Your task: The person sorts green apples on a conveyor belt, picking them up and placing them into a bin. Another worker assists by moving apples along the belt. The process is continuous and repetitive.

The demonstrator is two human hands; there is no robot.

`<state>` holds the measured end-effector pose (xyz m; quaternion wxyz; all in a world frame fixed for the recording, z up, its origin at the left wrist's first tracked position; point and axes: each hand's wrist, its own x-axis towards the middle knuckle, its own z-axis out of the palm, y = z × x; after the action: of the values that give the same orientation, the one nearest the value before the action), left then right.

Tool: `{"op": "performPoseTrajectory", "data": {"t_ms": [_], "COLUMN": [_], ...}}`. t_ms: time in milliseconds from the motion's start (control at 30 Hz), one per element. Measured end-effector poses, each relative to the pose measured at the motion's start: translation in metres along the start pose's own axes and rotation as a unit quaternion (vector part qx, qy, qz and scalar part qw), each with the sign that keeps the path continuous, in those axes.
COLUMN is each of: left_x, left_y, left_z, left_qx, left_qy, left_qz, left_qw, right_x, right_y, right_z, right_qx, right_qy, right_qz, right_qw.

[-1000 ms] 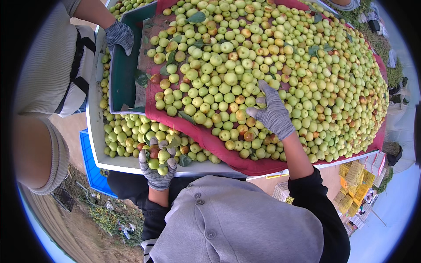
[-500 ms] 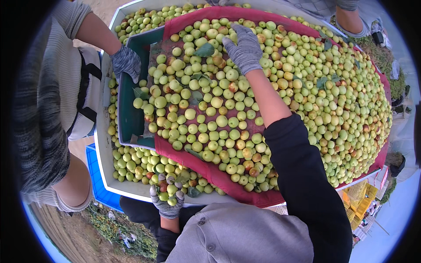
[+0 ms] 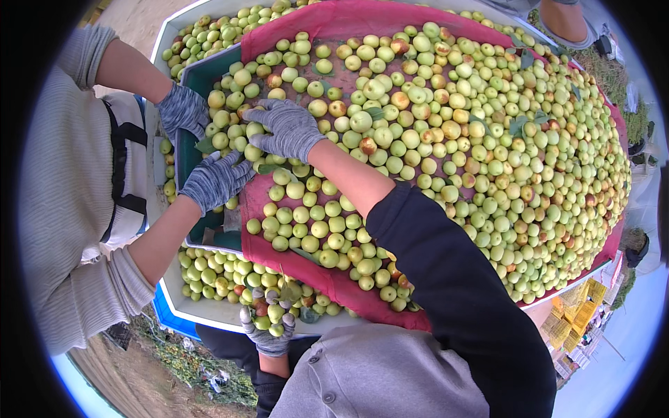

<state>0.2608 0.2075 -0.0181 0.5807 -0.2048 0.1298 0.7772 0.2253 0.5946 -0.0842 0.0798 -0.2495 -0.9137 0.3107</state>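
The right hand (image 3: 287, 129), having swung left across the fruit (image 3: 446, 139), is now raking it open-palmed toward the green crate (image 3: 187, 150); the left hand (image 3: 268, 327) is clutching several.

At left, a co-worker's sleeve (image 3: 66, 174) fills the frame edge. A blue crate (image 3: 167, 317) shows under the tray's lower left corner, yellow crates (image 3: 575, 310) sit at lower right, and bare soil (image 3: 132, 380) with weeds lies along the bottom left
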Motion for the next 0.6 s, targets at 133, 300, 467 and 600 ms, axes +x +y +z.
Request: {"op": "performPoseTrajectory", "data": {"t_ms": [133,300,467,600], "left_x": [-0.004,0.003,0.002,0.006], "left_y": [0.003,0.002,0.004,0.004], "left_z": [0.004,-0.006,-0.015,-0.015], "left_qx": [0.018,-0.029,0.033,0.021], "left_qy": [-0.016,-0.052,-0.079,-0.075], "left_qz": [-0.019,-0.038,-0.080,-0.084], "left_qw": [1.000,0.998,0.993,0.993], "right_x": [-0.062,-0.227,-0.401,-0.466], "right_y": [-0.016,0.065,0.151,0.195], "right_z": [-0.013,-0.124,-0.242,-0.262], "right_qx": [0.122,0.104,0.023,-0.315], "right_qy": [-0.008,0.278,0.541,0.314], "right_qz": [-0.072,0.013,0.233,0.534], "right_qw": [0.990,0.955,0.808,0.719]}}
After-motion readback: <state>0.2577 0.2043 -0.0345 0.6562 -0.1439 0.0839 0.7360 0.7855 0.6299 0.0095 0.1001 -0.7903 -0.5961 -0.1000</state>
